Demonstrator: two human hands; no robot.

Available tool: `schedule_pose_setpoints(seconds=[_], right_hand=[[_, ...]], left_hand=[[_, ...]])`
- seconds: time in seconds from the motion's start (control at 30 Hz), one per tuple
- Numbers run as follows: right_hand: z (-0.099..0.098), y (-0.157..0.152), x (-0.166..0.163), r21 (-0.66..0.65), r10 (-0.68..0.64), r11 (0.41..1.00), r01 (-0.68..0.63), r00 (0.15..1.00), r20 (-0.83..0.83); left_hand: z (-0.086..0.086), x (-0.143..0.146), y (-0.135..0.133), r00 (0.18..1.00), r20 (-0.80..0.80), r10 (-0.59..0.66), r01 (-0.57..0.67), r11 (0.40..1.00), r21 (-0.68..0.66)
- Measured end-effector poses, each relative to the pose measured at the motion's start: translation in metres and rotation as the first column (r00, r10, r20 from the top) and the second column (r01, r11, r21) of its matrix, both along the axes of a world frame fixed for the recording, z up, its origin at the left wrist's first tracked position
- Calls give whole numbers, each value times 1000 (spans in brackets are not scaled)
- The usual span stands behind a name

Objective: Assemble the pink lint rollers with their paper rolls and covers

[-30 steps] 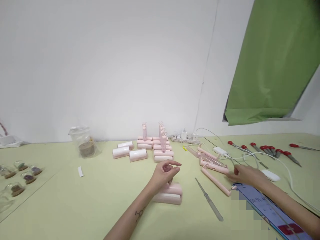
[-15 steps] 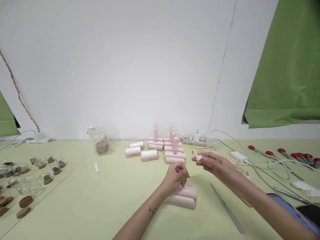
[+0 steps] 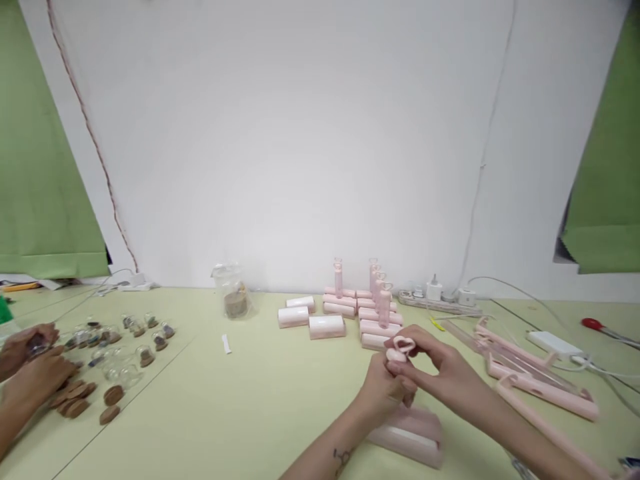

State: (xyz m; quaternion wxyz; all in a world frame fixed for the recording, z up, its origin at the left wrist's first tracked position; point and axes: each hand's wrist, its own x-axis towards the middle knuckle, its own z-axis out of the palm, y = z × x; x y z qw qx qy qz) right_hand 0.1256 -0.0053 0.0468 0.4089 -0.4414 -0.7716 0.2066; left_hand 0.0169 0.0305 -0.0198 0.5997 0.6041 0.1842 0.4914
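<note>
Close together above the front middle of the pale green table, both hands on one small thing. Curled into a loose fist, the left hand, fingers pressed together around the lower part of a pink handle — shaft hidden inside the fist, only the heart-shaped loop end showing above the knuckles. Reaching in from the right, the right hand, thumb and forefinger pinching that loop, remaining fingers folded underneath. Just below the left wrist, flat on the table, a pink roller, blurred. Further back, a stack of rollers with upright handles standing on it, and white rolls just beside it to the left. To the right, loose handles lying side by side, with a power strip against the wall behind them. Left of the stack, a clear bag holding something brown. At the far left edge, another person's hands over small glass domes and cork discs — finger positions there too blurred to tell.
</note>
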Motion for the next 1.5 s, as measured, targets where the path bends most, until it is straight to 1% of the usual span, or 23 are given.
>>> schedule_pose_setpoints(seconds=[0.13,0.23,0.4,0.6,0.67,0.77,0.83,0.9,0.97,1.03,1.13,1.2,1.27,1.33,1.37,1.43,1.5], right_hand=[[5,-6,-5,51,-22,999,18,996,81],[8,-12,-6,69,-11,998,1,990,141],[8,-12,-5,94,-35,995,26,995,96],[6,-8,-6,72,-67,995,62,995,76],[8,-9,-5,81,-55,996,48,995,86],[12,-8,-3,61,9,998,-16,993,120],[14,-5,-3,66,15,998,-23,992,125],[14,-3,-5,83,-9,997,0,994,108],[12,-3,-9,69,-31,997,24,995,96],[9,-4,-13,58,-85,995,78,990,116],[4,-6,-17,102,-194,978,180,970,144],[2,-7,-19,120,-211,973,197,970,122],[4,-5,-21,67,-163,985,159,985,63],[7,-3,-24,-61,-88,994,87,996,-22],[8,-1,-25,-142,-49,989,39,997,-67],[8,1,-28,-294,26,954,-68,989,-144],[4,1,-28,-388,94,906,-170,974,-208]], left_hand=[[4,0,-3,1000,-1,14,-14,1000,-16],[9,-1,-6,1000,-6,1,-1,999,-32],[10,-2,-7,1000,2,-11,11,999,-32],[10,-2,-6,999,28,-25,24,1000,5],[10,-2,-6,999,33,-37,37,999,6],[8,-2,-5,998,35,-48,48,999,3],[6,0,-4,998,40,-42,42,999,0],[5,0,-3,999,43,-29,29,1000,-3],[3,0,-2,999,42,-19,19,1000,-10],[3,-1,-2,999,34,-16,16,1000,-14],[5,-4,-2,1000,4,-24,24,1000,-1],[6,-5,-2,1000,-13,-26,26,1000,11],[7,-3,-3,1000,-5,-9,9,1000,2],[8,0,-6,999,17,30,-29,999,-29],[8,2,-8,998,27,51,-50,998,-48],[9,6,-13,993,44,112,-107,989,-102],[10,9,-19,979,66,194,-179,967,-182]])
